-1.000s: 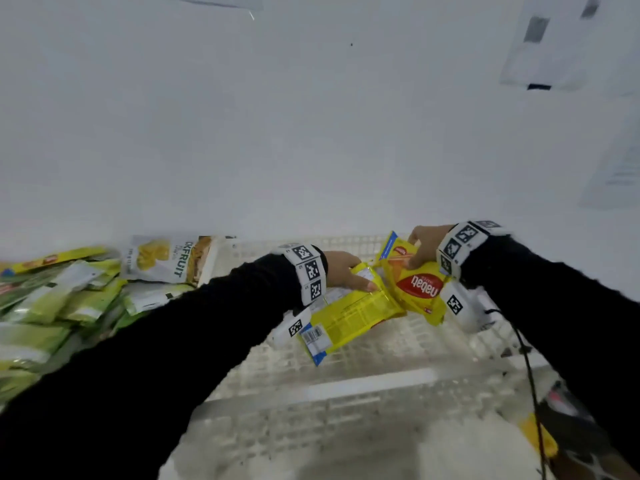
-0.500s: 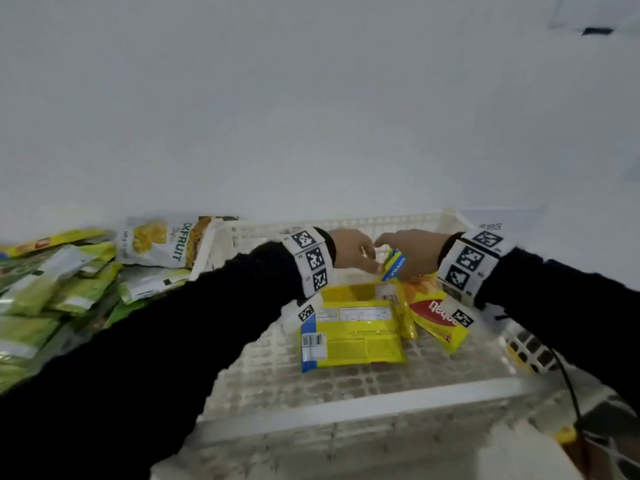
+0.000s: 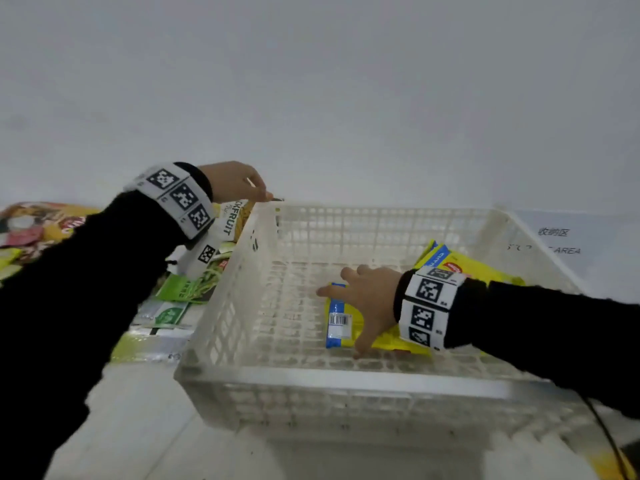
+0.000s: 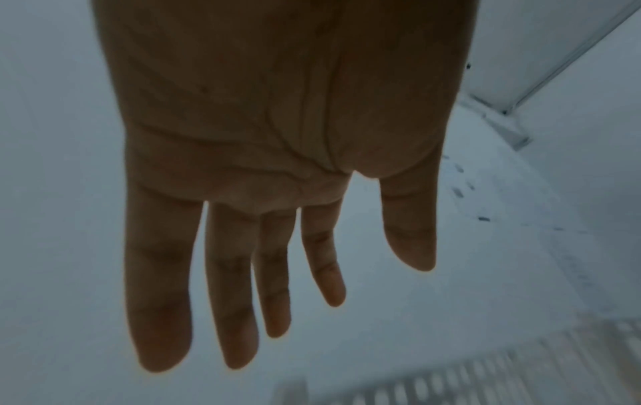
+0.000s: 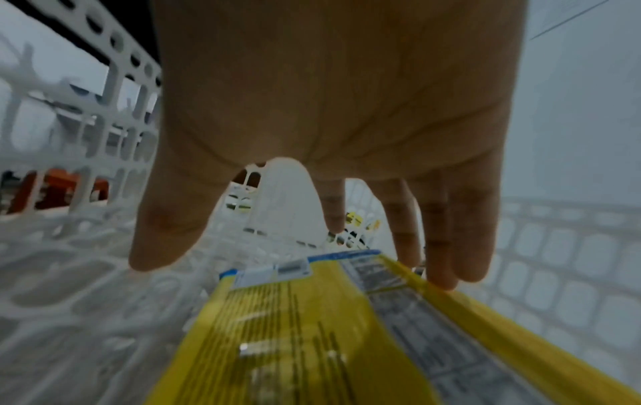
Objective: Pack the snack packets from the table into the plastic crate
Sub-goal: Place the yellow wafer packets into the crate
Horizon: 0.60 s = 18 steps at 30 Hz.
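A white plastic crate [image 3: 346,381] stands in front of me. On its floor lies a yellow packet with a blue end and a barcode [image 3: 341,323] [image 5: 312,323]. My right hand [image 3: 367,299] [image 5: 312,246] lies spread over that packet with straight fingers. A second yellow packet with a red logo [image 3: 460,265] leans in the crate's far right corner. My left hand [image 3: 239,183] [image 4: 277,315] hovers above the crate's far left corner, fingers straight and holding nothing. More packets lie left of the crate, among them a jackfruit packet [image 3: 232,220] and green ones [image 3: 180,289].
The packet pile [image 3: 38,230] spreads over the table at far left. A white wall rises right behind the crate. A paper label with printed text [image 3: 561,240] lies right of the crate. A black cable [image 3: 606,441] hangs at the lower right.
My left hand has left the crate and moved up and left over its far left corner. My right hand let go of the red-logo packet and came down flat on the barcode packet.
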{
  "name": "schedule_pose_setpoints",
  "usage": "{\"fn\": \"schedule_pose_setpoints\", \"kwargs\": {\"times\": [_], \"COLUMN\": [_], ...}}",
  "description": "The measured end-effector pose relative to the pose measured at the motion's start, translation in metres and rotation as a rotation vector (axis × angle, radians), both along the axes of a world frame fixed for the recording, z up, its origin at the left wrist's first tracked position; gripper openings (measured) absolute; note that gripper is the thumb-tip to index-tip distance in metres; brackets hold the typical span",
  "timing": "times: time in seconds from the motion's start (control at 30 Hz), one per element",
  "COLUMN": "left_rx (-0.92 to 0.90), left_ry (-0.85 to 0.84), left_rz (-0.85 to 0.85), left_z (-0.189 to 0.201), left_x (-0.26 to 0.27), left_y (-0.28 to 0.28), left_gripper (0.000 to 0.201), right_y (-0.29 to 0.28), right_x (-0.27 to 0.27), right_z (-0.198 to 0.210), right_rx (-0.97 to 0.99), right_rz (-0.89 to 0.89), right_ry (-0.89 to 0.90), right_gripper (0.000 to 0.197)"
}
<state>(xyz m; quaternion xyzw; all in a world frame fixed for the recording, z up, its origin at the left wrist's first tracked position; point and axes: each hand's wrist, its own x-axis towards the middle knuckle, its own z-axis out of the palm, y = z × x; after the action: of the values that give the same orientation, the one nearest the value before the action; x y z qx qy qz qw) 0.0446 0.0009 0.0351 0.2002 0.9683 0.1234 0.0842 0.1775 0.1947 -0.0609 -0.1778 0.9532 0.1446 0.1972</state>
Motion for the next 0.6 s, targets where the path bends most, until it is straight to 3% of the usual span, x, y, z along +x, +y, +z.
{"fn": "schedule_pose_setpoints", "kwargs": {"times": [0.17, 0.27, 0.47, 0.6], "left_rx": [0.108, 0.201, 0.294, 0.345], "left_ry": [-0.061, -0.013, 0.024, -0.001], "left_rz": [0.055, 0.082, 0.114, 0.101], "left_z": [-0.049, -0.068, -0.082, -0.086], "left_x": [-0.003, -0.006, -0.013, -0.016], "left_y": [0.001, 0.006, 0.01, 0.008], "left_gripper": [0.058, 0.062, 0.055, 0.054], "right_y": [-0.01, -0.012, -0.008, -0.004], "right_x": [-0.01, -0.015, -0.028, -0.051], "right_z": [-0.011, 0.002, 0.062, 0.059], "right_rx": [0.124, 0.037, -0.73, -1.127], "right_rz": [0.02, -0.001, -0.034, -0.06], "right_ry": [-0.01, -0.016, 0.126, 0.152], "right_gripper": [0.101, 0.092, 0.076, 0.071]}}
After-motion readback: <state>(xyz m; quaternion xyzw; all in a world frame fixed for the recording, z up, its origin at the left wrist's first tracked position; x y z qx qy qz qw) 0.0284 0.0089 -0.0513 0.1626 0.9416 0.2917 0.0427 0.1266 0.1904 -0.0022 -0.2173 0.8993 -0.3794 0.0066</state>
